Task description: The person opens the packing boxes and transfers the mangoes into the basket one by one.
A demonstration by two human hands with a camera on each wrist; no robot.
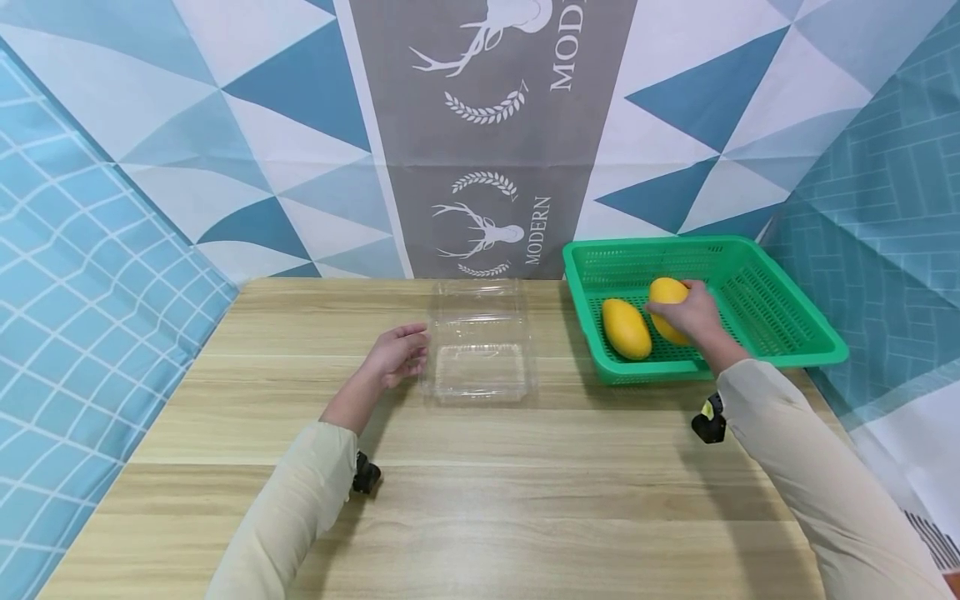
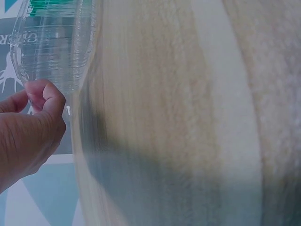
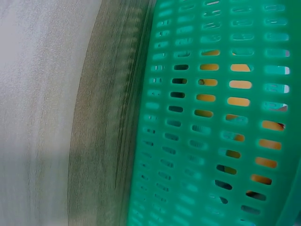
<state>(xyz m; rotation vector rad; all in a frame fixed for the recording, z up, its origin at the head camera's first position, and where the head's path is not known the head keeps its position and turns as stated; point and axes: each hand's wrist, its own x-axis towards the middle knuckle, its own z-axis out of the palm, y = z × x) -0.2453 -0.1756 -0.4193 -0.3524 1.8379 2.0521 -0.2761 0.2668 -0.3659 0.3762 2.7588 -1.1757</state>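
On the table lies a clear plastic clamshell box (image 1: 480, 372), its lid folded back toward the wall. My left hand (image 1: 396, 354) is at the box's left edge; in the left wrist view the thumb and fingers of that left hand (image 2: 35, 127) pinch the rim of the box (image 2: 51, 47). Over at the right, my right hand (image 1: 690, 315) reaches into a green basket (image 1: 780, 308) and grips a yellow mango (image 1: 666, 292). Another mango (image 1: 626, 329) lies in the basket just left of it. In the right wrist view, the basket's slotted side (image 3: 188, 141) hides the hand.
The wooden table (image 1: 480, 500) ends at a patterned cloth wall (image 1: 300, 150) behind the box and basket. Blue cloth (image 1: 82, 292) hangs at the left side. Small black cameras (image 1: 366, 473) are strapped at both wrists.
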